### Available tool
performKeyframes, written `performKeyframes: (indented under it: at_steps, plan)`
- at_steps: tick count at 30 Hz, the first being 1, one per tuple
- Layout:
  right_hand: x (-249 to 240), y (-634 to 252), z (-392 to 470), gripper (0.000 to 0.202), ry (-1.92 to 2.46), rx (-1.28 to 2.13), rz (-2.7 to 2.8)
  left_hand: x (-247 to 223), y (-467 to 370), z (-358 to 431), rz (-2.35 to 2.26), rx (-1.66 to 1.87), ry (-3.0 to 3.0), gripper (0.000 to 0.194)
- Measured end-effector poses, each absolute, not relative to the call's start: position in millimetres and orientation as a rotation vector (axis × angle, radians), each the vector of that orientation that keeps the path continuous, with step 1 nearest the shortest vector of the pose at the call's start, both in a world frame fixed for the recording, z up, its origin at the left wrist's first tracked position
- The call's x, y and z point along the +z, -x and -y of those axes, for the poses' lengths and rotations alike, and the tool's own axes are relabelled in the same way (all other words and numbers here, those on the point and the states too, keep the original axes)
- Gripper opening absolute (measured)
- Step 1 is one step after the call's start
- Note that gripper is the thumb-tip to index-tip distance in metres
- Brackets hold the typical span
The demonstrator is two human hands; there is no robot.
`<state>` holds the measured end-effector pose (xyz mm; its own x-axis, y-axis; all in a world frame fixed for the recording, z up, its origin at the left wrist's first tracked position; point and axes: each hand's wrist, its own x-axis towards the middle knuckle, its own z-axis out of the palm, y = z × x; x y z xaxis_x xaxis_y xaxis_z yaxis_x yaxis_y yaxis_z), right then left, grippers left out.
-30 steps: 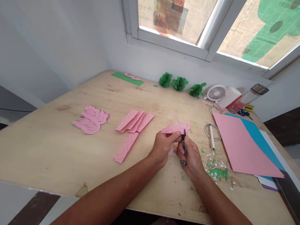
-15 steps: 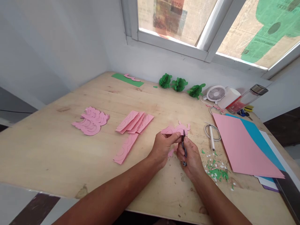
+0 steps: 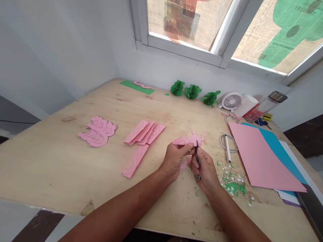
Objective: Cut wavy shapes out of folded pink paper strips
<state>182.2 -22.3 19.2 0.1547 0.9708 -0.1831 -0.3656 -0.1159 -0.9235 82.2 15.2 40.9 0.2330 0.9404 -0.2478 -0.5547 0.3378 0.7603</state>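
My left hand [image 3: 176, 158] pinches a strip of pink paper [image 3: 180, 140] with curved outlines on it. In my right hand [image 3: 205, 164] is a dark pair of scissors [image 3: 198, 161], its blades at the paper's right part, where a wavy cut edge curls up. A pink offcut [image 3: 186, 163] lies on the table between my hands. To the left are folded pink strips [image 3: 145, 132] with drawn curves, and one longer strip [image 3: 135, 161] below them. Farther left rests a pile of scalloped pink cutouts [image 3: 98, 131].
Three green paper shapes [image 3: 193, 91] stand along the wall beside a small fan [image 3: 231, 101] and a bottle [image 3: 266, 106]. Pink sheets [image 3: 264, 154] lie over blue and white ones at right. Green and white scraps [image 3: 234, 186] and a white pen [image 3: 227, 149] are near my right hand.
The scissor blades look more closed on the pink paper than before. Both hands keep almost the same place; the view has shifted very slightly.
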Motion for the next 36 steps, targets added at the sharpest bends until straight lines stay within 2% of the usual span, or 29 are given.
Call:
performKeyframes:
  at_steps: [36]
  plan:
    - [21.8, -182.2, 24.6, 0.042, 1.165, 1.332, 0.745, 45.2, -77.7, -17.0, -0.751, 1.09, -0.683, 0.019]
